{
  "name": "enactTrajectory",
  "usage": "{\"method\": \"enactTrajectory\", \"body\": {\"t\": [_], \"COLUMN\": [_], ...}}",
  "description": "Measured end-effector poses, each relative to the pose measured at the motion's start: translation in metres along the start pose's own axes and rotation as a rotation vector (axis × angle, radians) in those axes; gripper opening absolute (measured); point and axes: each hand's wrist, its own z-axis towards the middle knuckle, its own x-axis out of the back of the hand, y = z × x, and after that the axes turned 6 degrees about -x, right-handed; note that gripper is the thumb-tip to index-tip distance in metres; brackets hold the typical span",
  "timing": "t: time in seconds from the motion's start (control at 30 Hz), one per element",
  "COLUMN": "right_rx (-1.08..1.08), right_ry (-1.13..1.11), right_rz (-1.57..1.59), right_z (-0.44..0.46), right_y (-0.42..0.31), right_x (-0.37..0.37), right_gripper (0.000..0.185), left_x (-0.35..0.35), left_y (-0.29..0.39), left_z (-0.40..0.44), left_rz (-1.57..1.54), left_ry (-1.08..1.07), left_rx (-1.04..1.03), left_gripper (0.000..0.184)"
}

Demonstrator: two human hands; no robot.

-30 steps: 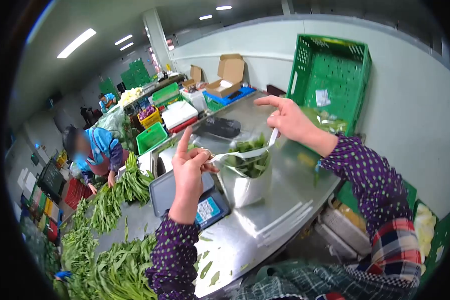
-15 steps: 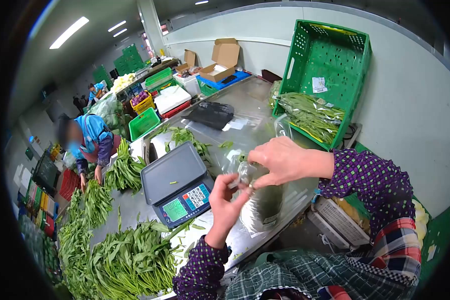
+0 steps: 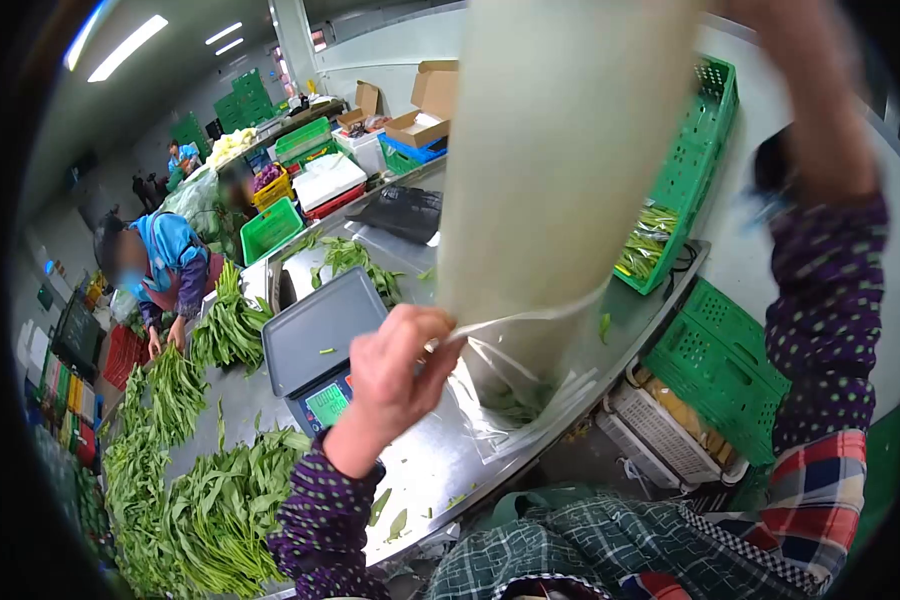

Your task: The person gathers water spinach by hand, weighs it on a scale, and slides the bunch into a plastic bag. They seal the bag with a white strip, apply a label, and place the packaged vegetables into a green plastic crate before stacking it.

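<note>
A wide, pale translucent tube [image 3: 560, 170] rises from the workbench past the top of the view, its lower end inside a clear plastic bag [image 3: 480, 385]. Dark green leaves [image 3: 515, 405] show at the bottom of the bag. My left hand [image 3: 400, 370] is closed on the bag's rim at the tube's left side. High at the upper right, my right hand [image 3: 785, 30] is smeared by motion near the tube's top; its fingers are out of sight. A digital scale [image 3: 320, 335] stands left of the bag, with a leaf scrap on its pan.
Piles of leafy greens [image 3: 235, 510] cover the bench's left side. A co-worker [image 3: 170, 265] handles greens across the bench. Behind the tube leans a green crate [image 3: 705, 150] with bagged greens. A white basket [image 3: 660, 430] and green crate lid [image 3: 720, 350] are below, right.
The tube now stands tall in front of me. My right hand has gone from beside my left hand to the upper right. My left hand has shifted left and grips the bag's rim.
</note>
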Motion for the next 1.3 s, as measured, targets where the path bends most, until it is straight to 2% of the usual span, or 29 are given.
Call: {"method": "enactTrajectory", "body": {"t": [0.1, 0.17, 0.2, 0.27, 0.3, 0.37, 0.4, 0.43, 0.47, 0.53, 0.63, 0.67, 0.7, 0.73, 0.77, 0.8, 0.83, 0.87, 0.9, 0.93, 0.97, 1.0, 1.07, 1.13, 1.17, 1.23, 1.3], "right_rx": [0.349, 0.493, 0.544, 0.586, 0.564, 0.387, 0.262, 0.169, 0.215, 0.114, 0.198, 0.220, 0.250, 0.244, 0.197, 0.289, 0.386, 0.450, 0.426, 0.390, 0.320, 0.263, 0.185, -0.089, -0.100, -0.404, -0.379], "right_ry": [0.436, 0.504, 0.478, 0.181, -0.078, -0.689, -0.933, -0.756, -0.739, -0.431, -0.475, -0.465, -0.314, -0.190, -0.238, -0.141, -0.044, -0.169, -0.247, -0.334, -0.427, -0.608, -0.707, -0.600, -0.620, -0.729, -0.818], "right_rz": [-0.159, -0.257, -0.288, -0.269, -0.202, -0.093, -0.195, -0.172, -0.176, -0.033, -0.071, -0.071, -0.033, 0.019, 0.048, -0.035, -0.124, -0.089, -0.035, 0.000, -0.003, -0.048, -0.040, 0.097, 0.103, 0.427, 0.578], "right_z": [0.011, -0.010, -0.024, -0.065, -0.086, -0.125, -0.142, -0.149, -0.143, -0.133, -0.127, -0.107, -0.084, -0.084, -0.100, -0.118, -0.138, -0.170, -0.204, -0.246, -0.290, -0.327, -0.391, -0.409, -0.408, -0.400, -0.406], "right_y": [-0.023, -0.026, -0.026, -0.011, -0.002, 0.029, 0.051, 0.072, 0.086, 0.106, 0.143, 0.144, 0.138, 0.126, 0.113, 0.099, 0.089, 0.084, 0.072, 0.069, 0.066, 0.063, 0.049, 0.022, 0.010, -0.017, -0.030], "right_x": [0.076, 0.082, 0.077, 0.037, 0.011, -0.043, -0.060, -0.072, -0.078, -0.090, -0.138, -0.129, -0.109, -0.094, -0.084, -0.072, -0.065, -0.060, -0.063, -0.075, -0.089, -0.096, -0.114, -0.119, -0.123, -0.140, -0.168], "right_gripper": [0.035, 0.039, 0.041, 0.046, 0.048, 0.053, 0.026, 0.024, 0.024, 0.017, 0.012, 0.012, 0.011, 0.010, 0.010, 0.010, 0.011, 0.017, 0.022, 0.025, 0.024, 0.023, 0.018, 0.013, 0.013, 0.010, 0.014], "left_x": [0.004, -0.002, -0.004, -0.004, -0.004, -0.004, 0.000, 0.001, 0.003, -0.002, -0.020, -0.012, 0.000, 0.006, 0.018, 0.029, 0.035, 0.040, 0.034, 0.016, -0.007, -0.022, -0.060, -0.079, -0.080, -0.079, -0.077], "left_y": [-0.002, -0.001, 0.000, -0.002, -0.002, -0.004, -0.003, -0.009, -0.015, -0.034, -0.091, -0.091, -0.080, -0.069, -0.041, -0.019, 0.011, 0.043, 0.076, 0.078, 0.097, 0.112, 0.148, 0.175, 0.185, 0.193, 0.196], "left_z": [0.004, -0.006, -0.009, -0.010, -0.008, -0.005, -0.002, 0.000, 0.000, -0.002, -0.008, 0.010, 0.027, 0.036, 0.047, 0.048, 0.031, 0.013, 0.003, -0.067, -0.099, -0.122, -0.191, -0.229, -0.231, -0.229, -0.221], "left_rz": [-0.010, -0.196, -0.201, -0.183, -0.152, -0.077, -0.050, -0.004, -0.013, 0.058, 0.148, 0.214, 0.269, 0.340, 0.381, 0.498, 0.582, 0.510, 0.484, 0.269, 0.071, -0.021, -0.053, -0.113, -0.100, -0.068, -0.028], "left_ry": [-0.118, -0.074, -0.081, -0.063, -0.058, -0.050, -0.055, -0.007, -0.003, 0.003, -0.003, 0.026, 0.038, 0.145, 0.142, 0.095, -0.001, -0.277, -0.772, -0.481, -0.420, -0.589, -0.679, -0.648, -0.647, -0.619, -0.570], "left_rx": [0.092, 0.359, 0.359, 0.272, 0.264, 0.274, 0.314, 0.175, 0.161, 0.320, 0.414, 0.402, 0.410, 0.257, 0.225, 0.007, 0.032, 0.159, 0.412, 0.013, 0.051, 0.066, 0.071, 0.097, 0.098, 0.074, 0.071], "left_gripper": [0.014, 0.013, 0.013, 0.009, 0.009, 0.010, 0.011, 0.012, 0.012, 0.011, 0.007, 0.006, 0.005, 0.009, 0.011, 0.019, 0.027, 0.033, 0.032, 0.024, 0.020, 0.020, 0.018, 0.017, 0.020, 0.023, 0.022]}}
